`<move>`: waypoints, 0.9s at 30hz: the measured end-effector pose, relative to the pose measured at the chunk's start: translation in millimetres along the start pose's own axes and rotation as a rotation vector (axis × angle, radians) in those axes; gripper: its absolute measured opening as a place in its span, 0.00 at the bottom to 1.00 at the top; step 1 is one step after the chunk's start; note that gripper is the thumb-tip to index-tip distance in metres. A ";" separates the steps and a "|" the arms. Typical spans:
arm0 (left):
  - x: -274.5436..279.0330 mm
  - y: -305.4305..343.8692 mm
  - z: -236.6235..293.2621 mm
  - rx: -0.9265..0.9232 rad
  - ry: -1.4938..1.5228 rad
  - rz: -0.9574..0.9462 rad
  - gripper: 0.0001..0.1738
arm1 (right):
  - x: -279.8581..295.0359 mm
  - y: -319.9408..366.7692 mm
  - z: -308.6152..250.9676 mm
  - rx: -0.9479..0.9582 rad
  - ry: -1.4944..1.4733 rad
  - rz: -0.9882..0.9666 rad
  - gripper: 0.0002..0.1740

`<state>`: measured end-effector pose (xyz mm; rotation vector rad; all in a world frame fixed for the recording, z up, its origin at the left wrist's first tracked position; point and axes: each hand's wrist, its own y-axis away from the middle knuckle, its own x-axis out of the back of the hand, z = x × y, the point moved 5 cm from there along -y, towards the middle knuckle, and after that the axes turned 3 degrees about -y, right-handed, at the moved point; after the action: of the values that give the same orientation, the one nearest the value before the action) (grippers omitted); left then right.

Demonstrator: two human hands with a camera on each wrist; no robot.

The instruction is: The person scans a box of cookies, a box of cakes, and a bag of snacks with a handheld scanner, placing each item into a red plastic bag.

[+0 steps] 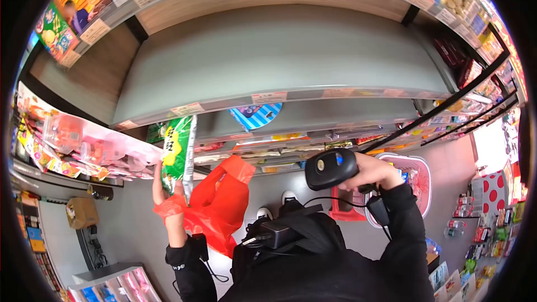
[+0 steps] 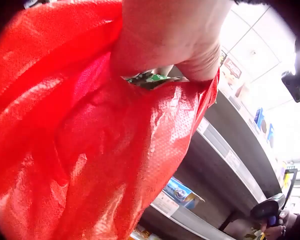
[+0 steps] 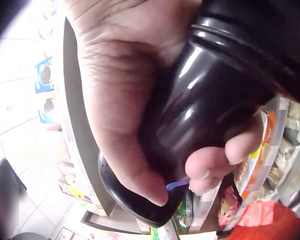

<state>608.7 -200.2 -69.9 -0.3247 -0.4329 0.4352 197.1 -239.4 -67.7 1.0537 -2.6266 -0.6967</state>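
In the head view my left hand (image 1: pixel 159 185) grips a green snack packet (image 1: pixel 178 154) at its lower part, upright before the shelf. Around that wrist hangs a red plastic bag (image 1: pixel 221 207), which fills much of the left wrist view too; a bit of green shows past its rim there. My right hand (image 1: pixel 372 171) holds a black barcode scanner (image 1: pixel 329 169), its head turned towards the left side. Close up in the right wrist view, the fingers wrap round the scanner's glossy handle (image 3: pixel 190 105) and the thumb lies along it.
A grey shelf (image 1: pixel 291 50) spans the front, with packed lower shelves beneath. A blue striped package (image 1: pixel 256 115) sits on the shelf below. A pink basket (image 1: pixel 428 190) stands on the floor at right, a cardboard box (image 1: pixel 82 212) at left. The scanner's black cable (image 1: pixel 330 198) hangs down.
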 end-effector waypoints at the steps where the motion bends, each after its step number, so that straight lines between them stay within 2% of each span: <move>1: 2.6 -0.2 -4.0 -0.022 -0.044 -0.005 0.32 | -2.1 -1.7 -4.2 0.015 -0.059 0.024 0.17; 5: 4.7 -1.4 -7.4 -0.040 -0.026 -0.002 0.32 | -2.5 -10.2 1.6 0.014 -0.062 -0.005 0.12; 9: 2.2 -3.8 -6.6 -0.056 -0.070 -0.007 0.30 | 2.2 -13.5 16.8 -0.020 -0.037 -0.057 0.15; 12: -4.1 -6.5 -8.0 0.015 -0.063 0.013 0.30 | 1.8 -13.4 17.0 -0.023 -0.070 0.001 0.16; 14: -8.4 -12.6 -22.0 -0.014 -0.184 0.018 0.31 | 0.2 -13.4 18.2 -0.013 -0.143 0.048 0.20; 17: -25.0 -25.9 -12.5 -0.079 -0.259 0.063 0.31 | 1.1 -17.7 18.4 0.029 -0.152 0.042 0.17; 19: -36.4 -36.1 -1.3 -0.051 -0.250 0.061 0.30 | 1.4 -18.2 13.8 0.029 -0.180 0.086 0.16; 21: -46.6 -44.5 -12.1 0.113 -0.103 0.065 0.27 | 5.0 -18.8 16.6 0.004 -0.165 0.108 0.17; 25: -63.8 -61.4 -18.6 0.009 -0.252 0.107 0.26 | 15.0 -19.5 19.6 0.034 -0.146 0.137 0.18; 27: -73.6 -67.6 -31.0 0.158 -0.240 0.125 0.26 | 19.2 -19.9 17.5 0.007 -0.168 0.126 0.19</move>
<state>585.4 -299.2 -94.6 -0.1468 -0.6108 0.6305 188.5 -259.2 -92.2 0.8565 -2.8098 -0.7800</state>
